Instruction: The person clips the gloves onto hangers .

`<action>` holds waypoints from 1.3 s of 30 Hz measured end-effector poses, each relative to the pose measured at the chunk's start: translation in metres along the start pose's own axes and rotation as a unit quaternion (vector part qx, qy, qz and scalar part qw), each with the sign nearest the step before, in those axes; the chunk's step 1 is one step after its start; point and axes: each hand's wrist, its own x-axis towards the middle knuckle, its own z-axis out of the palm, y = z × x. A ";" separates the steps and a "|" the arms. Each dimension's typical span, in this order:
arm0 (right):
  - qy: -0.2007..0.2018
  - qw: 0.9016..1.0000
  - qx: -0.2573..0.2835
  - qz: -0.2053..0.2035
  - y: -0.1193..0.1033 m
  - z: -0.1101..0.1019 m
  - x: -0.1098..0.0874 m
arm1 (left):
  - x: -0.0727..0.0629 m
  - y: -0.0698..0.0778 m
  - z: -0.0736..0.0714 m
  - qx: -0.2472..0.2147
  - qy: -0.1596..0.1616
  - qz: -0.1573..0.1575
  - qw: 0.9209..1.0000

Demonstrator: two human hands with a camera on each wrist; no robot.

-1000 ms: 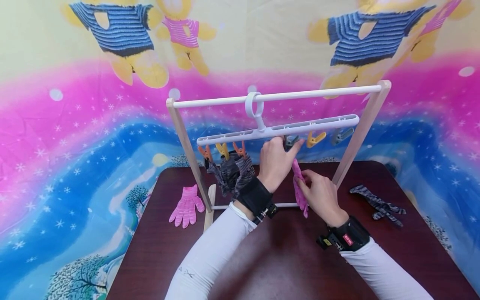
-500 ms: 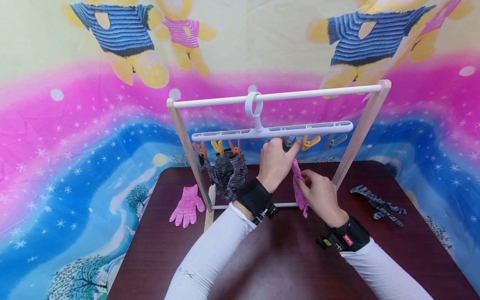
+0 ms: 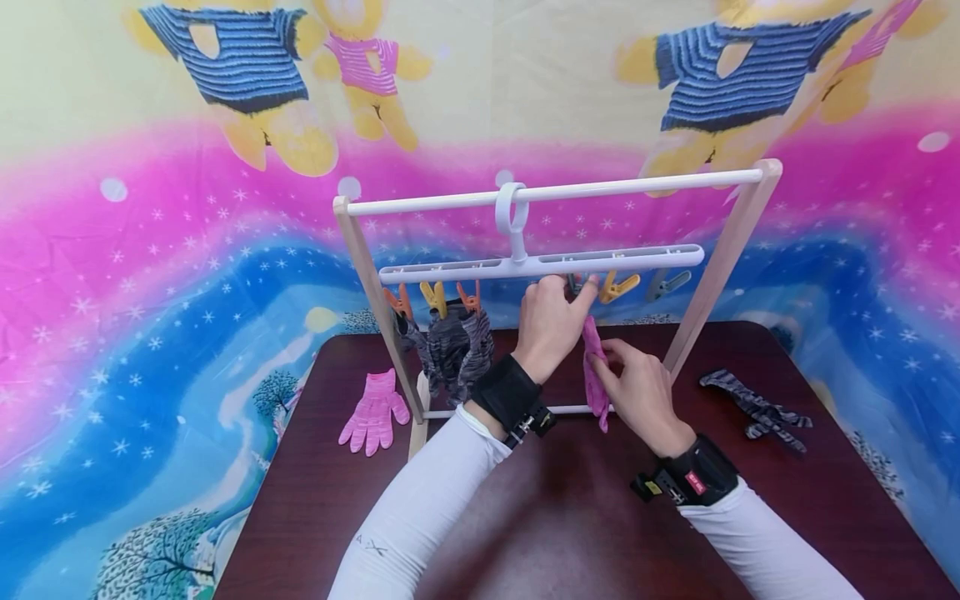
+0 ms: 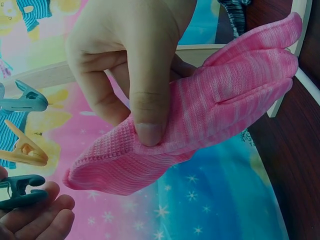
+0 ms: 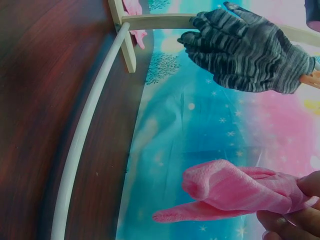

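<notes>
In the head view my left hand (image 3: pixel 551 321) reaches up under the white hanger bar (image 3: pixel 480 270). It pinches a dark green clothespin (image 4: pixel 22 192), whose mouth stands apart in the left wrist view. My right hand (image 3: pixel 641 387) holds a pink knitted glove (image 4: pixel 195 117) between thumb and fingers, near its cuff. The glove's fingers point down toward the table, and its cuff edge is close beside the clothespin's mouth. A yellow clothespin (image 3: pixel 619 287) and a grey-green clothespin (image 3: pixel 669 285) hang free to the right of the left hand.
Grey-black striped gloves (image 3: pixel 453 346) hang from orange and yellow clothespins on the bar's left. The hanger hooks over a white-railed wooden rack (image 3: pixel 697 279). Another pink glove (image 3: pixel 372 414) lies on the dark table (image 3: pixel 555 517) at left, a striped glove (image 3: pixel 753 408) at right.
The hanger bar has turned and shifted slightly left, with the hanging striped gloves and free clothespins. The held pink glove has moved a little left; both hands keep their grip.
</notes>
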 end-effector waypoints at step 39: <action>0.038 0.997 0.058 -0.023 -0.014 -0.004 0.004 | 0.001 -0.002 0.000 0.004 -0.004 -0.007 1.000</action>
